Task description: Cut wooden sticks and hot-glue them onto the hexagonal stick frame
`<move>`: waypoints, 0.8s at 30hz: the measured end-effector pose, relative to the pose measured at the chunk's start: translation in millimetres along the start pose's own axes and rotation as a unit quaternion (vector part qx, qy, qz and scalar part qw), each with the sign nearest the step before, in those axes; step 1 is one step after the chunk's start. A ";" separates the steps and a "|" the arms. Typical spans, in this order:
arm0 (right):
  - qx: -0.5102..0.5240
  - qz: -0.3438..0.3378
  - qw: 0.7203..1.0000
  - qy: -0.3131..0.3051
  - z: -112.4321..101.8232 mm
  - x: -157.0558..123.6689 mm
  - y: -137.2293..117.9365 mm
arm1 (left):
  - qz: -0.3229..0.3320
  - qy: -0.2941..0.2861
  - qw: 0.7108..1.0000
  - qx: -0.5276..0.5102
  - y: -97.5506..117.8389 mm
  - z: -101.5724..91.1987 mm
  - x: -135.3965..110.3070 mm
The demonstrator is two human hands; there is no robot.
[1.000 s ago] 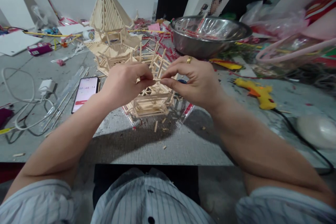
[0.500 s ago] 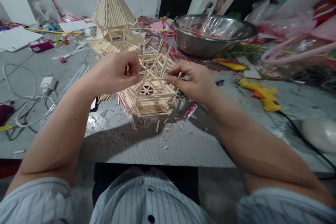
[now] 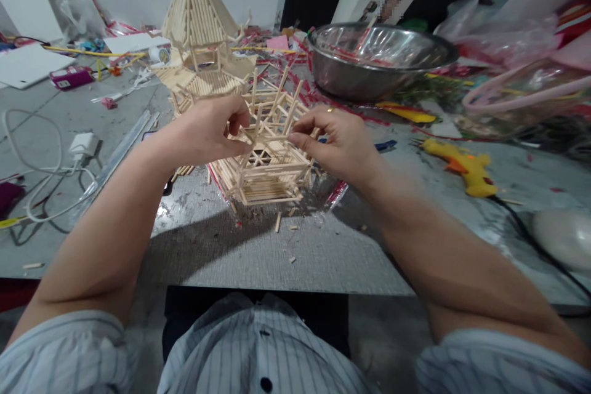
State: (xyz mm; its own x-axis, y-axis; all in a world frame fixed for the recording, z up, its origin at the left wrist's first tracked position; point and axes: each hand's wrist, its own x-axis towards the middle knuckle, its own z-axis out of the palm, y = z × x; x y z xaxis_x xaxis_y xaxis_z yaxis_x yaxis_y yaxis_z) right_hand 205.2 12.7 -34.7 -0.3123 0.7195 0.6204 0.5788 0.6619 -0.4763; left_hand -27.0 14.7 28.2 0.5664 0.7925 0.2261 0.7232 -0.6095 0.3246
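A many-sided frame of thin wooden sticks (image 3: 272, 199) stands on the table in front of me, with several upright posts rising from it. My left hand (image 3: 215, 129) is at its left side, thumb and fingers pinched close to a post. From the right, my right hand (image 3: 339, 138) reaches in with thumb and forefinger pinched together. A thin wooden stick (image 3: 273, 139) appears to run level between both sets of fingertips, over the frame. Its ends are hidden by the fingers.
Behind stands a stick-built tower (image 3: 198, 12) with a pointed roof. A steel bowl (image 3: 378, 77) is at the back right, a yellow glue gun (image 3: 462, 166) further right. A white charger (image 3: 84, 145) with cable lies left. Stick offcuts (image 3: 277, 221) lie in front.
The left fingertips have come down slightly beside the post. The right hand has barely shifted, and more of a dark blue object shows behind it. The frame stays in place.
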 end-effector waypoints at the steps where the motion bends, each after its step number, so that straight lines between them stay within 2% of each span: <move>1: -0.001 -0.002 1.000 -0.001 0.1 -0.1 0.0 | -0.001 0.001 1.000 0.002 0.3 0.4 0.0; 10: -0.033 0.005 0.999 -0.014 -1.0 0.2 -3.0 | 0.001 -0.003 1.000 0.026 2.7 8.4 1.2; 24: -0.027 0.043 0.999 -0.015 0.7 2.6 -7.3 | -0.012 0.048 0.998 0.044 7.2 21.8 5.2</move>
State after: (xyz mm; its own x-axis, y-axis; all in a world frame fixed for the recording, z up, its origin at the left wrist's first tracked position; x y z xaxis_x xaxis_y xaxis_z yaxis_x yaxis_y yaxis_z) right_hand 199.7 9.9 -30.0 -0.2824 0.7791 0.5596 0.6432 0.5866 -0.4921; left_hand -10.2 13.9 11.7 0.5118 0.8024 0.3070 0.7703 -0.5868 0.2496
